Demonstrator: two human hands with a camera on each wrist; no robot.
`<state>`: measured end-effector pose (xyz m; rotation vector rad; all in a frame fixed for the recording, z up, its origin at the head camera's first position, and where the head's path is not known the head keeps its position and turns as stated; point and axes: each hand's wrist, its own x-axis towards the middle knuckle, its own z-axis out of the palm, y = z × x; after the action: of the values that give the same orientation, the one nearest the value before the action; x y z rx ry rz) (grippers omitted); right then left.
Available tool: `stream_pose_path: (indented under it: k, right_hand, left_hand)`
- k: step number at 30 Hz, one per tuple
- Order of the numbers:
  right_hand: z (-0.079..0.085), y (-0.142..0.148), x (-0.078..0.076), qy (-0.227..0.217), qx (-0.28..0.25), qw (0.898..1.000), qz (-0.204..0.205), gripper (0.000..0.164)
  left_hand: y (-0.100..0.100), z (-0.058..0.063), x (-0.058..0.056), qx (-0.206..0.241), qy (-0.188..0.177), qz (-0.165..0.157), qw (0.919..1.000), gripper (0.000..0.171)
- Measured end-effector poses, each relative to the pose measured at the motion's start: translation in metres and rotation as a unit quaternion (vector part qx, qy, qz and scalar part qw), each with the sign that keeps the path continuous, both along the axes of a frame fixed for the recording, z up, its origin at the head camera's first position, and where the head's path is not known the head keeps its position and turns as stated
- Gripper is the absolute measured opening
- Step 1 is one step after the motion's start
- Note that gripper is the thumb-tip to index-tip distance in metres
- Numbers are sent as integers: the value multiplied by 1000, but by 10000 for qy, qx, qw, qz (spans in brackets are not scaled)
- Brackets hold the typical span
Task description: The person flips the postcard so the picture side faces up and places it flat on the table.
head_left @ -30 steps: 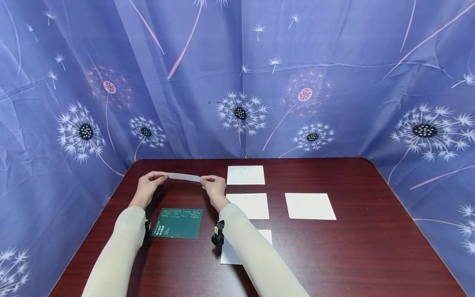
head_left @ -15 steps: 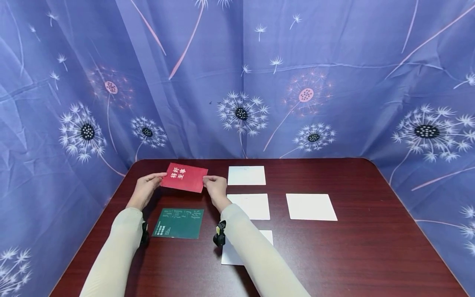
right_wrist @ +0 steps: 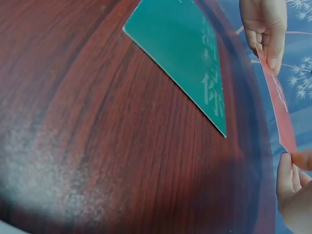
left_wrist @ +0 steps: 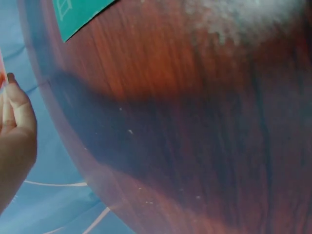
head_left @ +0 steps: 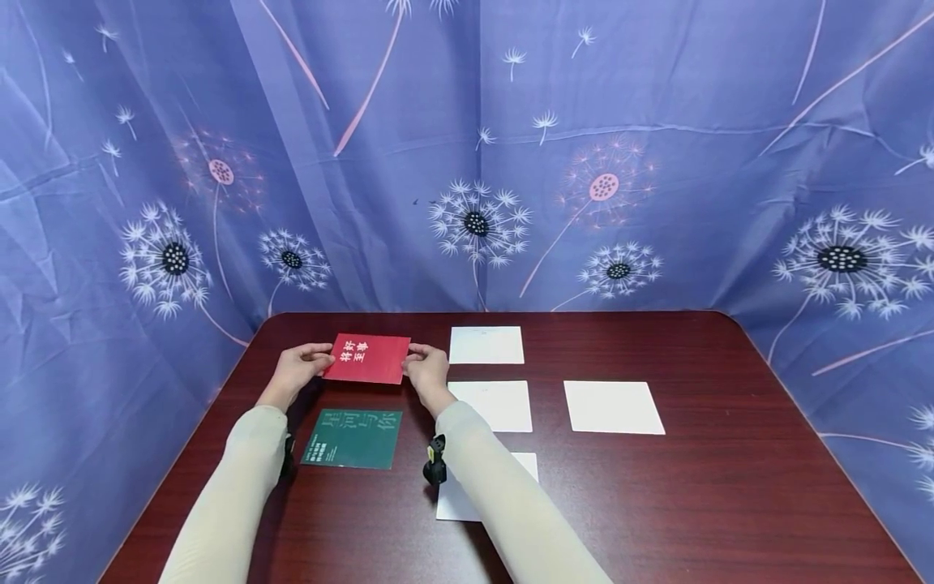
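Note:
A red card [head_left: 379,358] with white characters is held between both hands above the far left of the table. My left hand [head_left: 295,373] pinches its left edge with thumb and fingers, and my right hand [head_left: 427,375] pinches the right edge. In the right wrist view the red card [right_wrist: 279,102] appears nearly edge-on, raised off the table. Nearer to me, between my forearms, a green card [head_left: 353,439] with pale characters lies flat. Only a sliver of the red card shows beside the left hand [left_wrist: 17,117] in the left wrist view.
Right of my right hand, white cards lie in a column: a far one [head_left: 486,345], a middle one [head_left: 496,405] and a near one [head_left: 456,499] partly under my right sleeve. Another white card [head_left: 614,407] lies farther right. A blue dandelion-print curtain [head_left: 394,243] hangs behind the table.
The card was seen nearly edge-on with a whitish side, then tipped so its red face shows. Since then it has lowered slightly and levelled, still pinched by both hands.

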<state>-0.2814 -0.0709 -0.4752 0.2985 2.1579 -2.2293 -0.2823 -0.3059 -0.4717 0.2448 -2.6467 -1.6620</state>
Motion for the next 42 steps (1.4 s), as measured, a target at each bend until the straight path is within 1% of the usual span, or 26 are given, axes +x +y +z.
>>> stream_pose_path:
  k: [4,8,13,17,20,25,30,32,34,37,39,42]
  right_hand:
    - [-3,-1,-1,4,361,9993,99,41]
    - [-8,0,-1,-36,560,9982,222,48]
    - [-11,2,0,-64,825,9958,383,54]
    - [-13,2,0,-91,1324,9902,442,58]
    - [-14,2,-1,-38,1797,9828,427,58]
    - [-15,0,-1,24,2205,9745,415,58]
    - [-17,-1,0,80,2335,9712,463,56]
    - [-17,-2,0,117,2369,9704,465,55]
    - [-16,-3,1,147,2485,9673,480,53]
    - [-14,-4,2,175,2785,9586,575,49]
    - [-12,-4,3,195,2994,9517,647,47]
    - [-10,-2,4,173,3144,9461,753,46]
  left_hand:
    - [5,0,-4,-70,-161,141,9997,41]
    - [10,1,-6,-159,-328,275,9990,40]
    - [16,1,-7,-319,-479,354,9977,39]
    - [21,-2,-7,-478,-460,429,9969,37]
    - [24,-4,-7,-583,-411,503,9962,36]
    - [27,-9,-8,-731,-404,606,9947,36]
    - [27,-11,-8,-953,-464,619,9924,36]
    - [27,-11,-8,-1105,-461,580,9911,36]
    - [27,-10,-6,-1276,-467,528,9893,35]
    - [28,-9,-4,-1535,-419,399,9864,35]
    - [30,-8,-4,-1631,-400,341,9852,36]
    - [32,-7,-3,-1748,-332,331,9835,34]
